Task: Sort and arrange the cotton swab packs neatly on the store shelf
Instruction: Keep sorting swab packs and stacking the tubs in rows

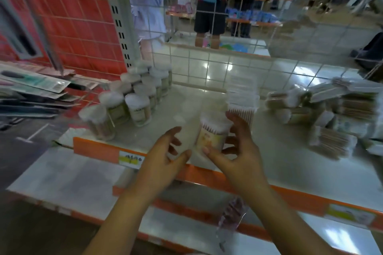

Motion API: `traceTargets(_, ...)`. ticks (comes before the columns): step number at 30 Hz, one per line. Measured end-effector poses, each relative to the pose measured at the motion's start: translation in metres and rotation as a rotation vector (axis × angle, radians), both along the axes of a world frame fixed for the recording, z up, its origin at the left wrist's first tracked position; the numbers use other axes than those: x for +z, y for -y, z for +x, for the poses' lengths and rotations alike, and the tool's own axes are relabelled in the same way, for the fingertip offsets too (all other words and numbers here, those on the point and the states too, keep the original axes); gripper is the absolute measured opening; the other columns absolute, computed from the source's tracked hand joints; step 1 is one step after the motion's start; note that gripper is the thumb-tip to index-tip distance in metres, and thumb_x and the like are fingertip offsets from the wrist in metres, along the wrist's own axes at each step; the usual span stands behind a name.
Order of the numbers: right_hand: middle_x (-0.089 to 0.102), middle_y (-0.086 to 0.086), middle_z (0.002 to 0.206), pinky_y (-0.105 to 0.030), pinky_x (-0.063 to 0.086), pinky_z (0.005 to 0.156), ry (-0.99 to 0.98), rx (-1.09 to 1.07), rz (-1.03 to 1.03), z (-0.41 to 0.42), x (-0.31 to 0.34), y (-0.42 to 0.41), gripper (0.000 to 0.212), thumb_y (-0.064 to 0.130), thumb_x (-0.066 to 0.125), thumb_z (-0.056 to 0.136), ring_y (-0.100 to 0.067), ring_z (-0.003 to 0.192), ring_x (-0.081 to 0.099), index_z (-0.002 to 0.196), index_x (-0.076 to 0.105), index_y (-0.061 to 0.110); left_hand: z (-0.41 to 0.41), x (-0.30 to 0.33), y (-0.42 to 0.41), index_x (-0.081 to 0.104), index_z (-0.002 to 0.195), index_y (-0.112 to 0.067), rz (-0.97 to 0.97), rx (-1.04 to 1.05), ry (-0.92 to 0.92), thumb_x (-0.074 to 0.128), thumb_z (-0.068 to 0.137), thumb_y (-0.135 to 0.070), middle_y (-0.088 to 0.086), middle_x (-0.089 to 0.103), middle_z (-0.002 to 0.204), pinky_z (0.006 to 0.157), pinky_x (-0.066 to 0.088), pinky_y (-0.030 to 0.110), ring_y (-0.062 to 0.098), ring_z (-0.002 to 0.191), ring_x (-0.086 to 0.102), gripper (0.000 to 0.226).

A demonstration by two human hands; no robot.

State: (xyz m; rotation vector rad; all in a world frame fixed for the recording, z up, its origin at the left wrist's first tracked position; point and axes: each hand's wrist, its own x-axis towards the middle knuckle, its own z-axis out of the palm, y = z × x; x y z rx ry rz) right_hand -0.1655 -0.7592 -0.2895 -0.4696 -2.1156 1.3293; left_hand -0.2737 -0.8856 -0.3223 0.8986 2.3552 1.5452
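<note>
Left hand (165, 155): over the shelf's front edge, fingers loosely curled, thumb forward; motion blur, so cannot tell whether anything is held.
Right hand (234, 147): thumb and fingers wrapped round a swab tub (211, 132), upright, just behind the orange shelf lip (228, 180).
Flat swab pack (243, 99): upright, directly behind the right fingertips.
Tub rows (132, 99): left on the white shelf (279, 151), lids up.
Bagged packs (331, 116): heaped at right.
Wire grid (228, 64): at the back.
</note>
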Motion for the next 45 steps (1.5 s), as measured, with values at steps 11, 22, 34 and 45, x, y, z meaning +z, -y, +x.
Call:
traceTargets(11, 0.051, 0.021, 0.104, -0.017, 0.051, 0.071, -0.046, 0.15, -0.064, -0.022, 0.022, 0.032, 0.071, 0.014, 0.079, 0.069, 0.004, 0.091, 0.057, 0.111, 0.031, 0.045, -0.004, 0.03, 0.02, 0.067, 0.092, -0.025, 0.326, -0.002, 0.417, 0.043, 0.096, -0.016, -0.01, 0.073, 0.08, 0.056, 0.048, 0.01, 0.004, 0.079, 0.068, 0.026)
traceTargets(22, 0.062, 0.009, 0.113, -0.026, 0.054, 0.075, -0.18, 0.218, -0.237, -0.023, 0.017, 0.03, 0.044, 0.031, 0.065, 0.075, -0.012, 0.097, 0.065, 0.117, 0.05, 0.029, 0.004, 0.025, 0.017, 0.054, 0.126, -0.018, 0.451, -0.214, 0.591, 0.036, 0.094, -0.03, 0.005, 0.065, 0.117, 0.092, 0.05, 0.042, 0.024, 0.11, 0.06, 0.038)
traceTargets(34, 0.059, 0.025, 0.086, -0.006, 0.044, 0.066, -0.091, 0.013, 0.219, -0.012, 0.018, 0.018, 0.035, 0.037, 0.052, 0.088, 0.007, 0.084, 0.058, 0.122, 0.043, 0.042, 0.005, 0.026, 0.009, 0.058, 0.103, -0.024, 0.517, -0.146, 0.326, 0.081, 0.056, -0.03, -0.012, 0.071, 0.093, 0.072, 0.051, 0.018, 0.006, 0.089, 0.067, 0.053)
traceTargets(45, 0.062, 0.0, 0.11, -0.021, 0.054, 0.061, -0.091, 0.02, 0.671, -0.02, 0.021, 0.021, 0.049, 0.036, 0.055, 0.081, -0.007, 0.092, 0.053, 0.128, 0.04, 0.03, -0.004, 0.03, 0.015, 0.055, 0.094, -0.044, 0.203, -0.07, -0.137, 0.061, 0.063, -0.051, -0.022, 0.063, 0.094, 0.071, 0.044, 0.012, -0.002, 0.084, 0.059, 0.033)
